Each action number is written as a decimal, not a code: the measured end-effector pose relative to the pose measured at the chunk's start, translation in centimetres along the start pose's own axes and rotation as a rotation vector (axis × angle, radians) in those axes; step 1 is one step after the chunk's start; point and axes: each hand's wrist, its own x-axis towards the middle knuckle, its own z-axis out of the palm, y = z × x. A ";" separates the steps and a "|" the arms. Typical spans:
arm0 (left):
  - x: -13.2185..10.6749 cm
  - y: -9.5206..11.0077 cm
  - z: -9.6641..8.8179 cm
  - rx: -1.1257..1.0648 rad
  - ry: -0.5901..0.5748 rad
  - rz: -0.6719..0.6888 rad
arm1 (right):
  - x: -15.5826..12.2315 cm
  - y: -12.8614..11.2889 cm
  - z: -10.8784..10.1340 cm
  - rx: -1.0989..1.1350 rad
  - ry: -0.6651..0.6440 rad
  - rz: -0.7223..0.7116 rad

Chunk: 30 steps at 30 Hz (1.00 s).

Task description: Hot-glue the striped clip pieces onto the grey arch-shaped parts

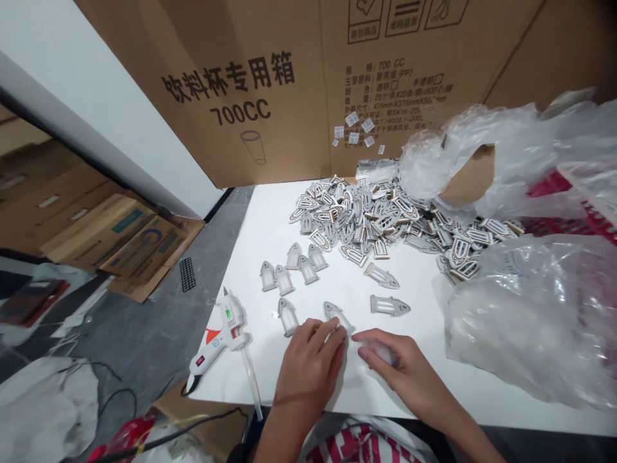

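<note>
My left hand (311,360) is closed, its bent fingers at the lower end of a grey arched window-shaped piece (335,312) lying on the table. Something pale shows between those fingers, too small to make out. Close by, my right hand (405,363) curls its thumb and fingers around a blurred, see-through item (384,354) whose kind I cannot tell. Just left of my left hand lies another arched piece (288,317). Several more form a group (294,263) above it. Two others, one of them this grey piece (389,305), lie on their sides to the right.
A white glue gun (219,341) with a clear stick lies at the table's (260,379) left edge. Behind is a large heap of similar pieces (357,212) against a cardboard box (279,141). Clear plastic bags (520,315) and a pink basket (554,183) crowd the right side.
</note>
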 end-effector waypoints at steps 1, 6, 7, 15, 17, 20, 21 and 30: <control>-0.1 0.0 0.1 0.032 -0.001 0.007 | -0.1 0.0 -0.2 0.006 -0.001 0.010; -0.1 -0.7 0.1 0.154 0.034 -0.046 | -0.9 0.7 -1.1 0.052 0.051 0.089; -0.1 -0.8 0.1 0.174 0.042 -0.068 | -1.0 0.9 -1.3 0.058 0.070 0.101; 2.1 0.2 -0.8 0.136 -0.005 -0.293 | -2.4 -0.2 -2.6 0.119 0.252 0.196; 3.2 1.3 -0.4 0.058 -0.021 -0.271 | -2.6 -0.4 -2.9 0.173 0.296 0.196; 4.5 2.8 1.2 -0.079 -0.097 -0.081 | -2.5 -0.1 -3.3 0.258 0.370 0.175; 4.8 3.2 1.9 -0.100 -0.118 -0.009 | -2.3 0.0 -3.4 0.287 0.390 0.173; 3.3 3.6 3.3 -0.017 -0.125 0.000 | -0.6 0.3 -3.0 0.325 0.388 0.194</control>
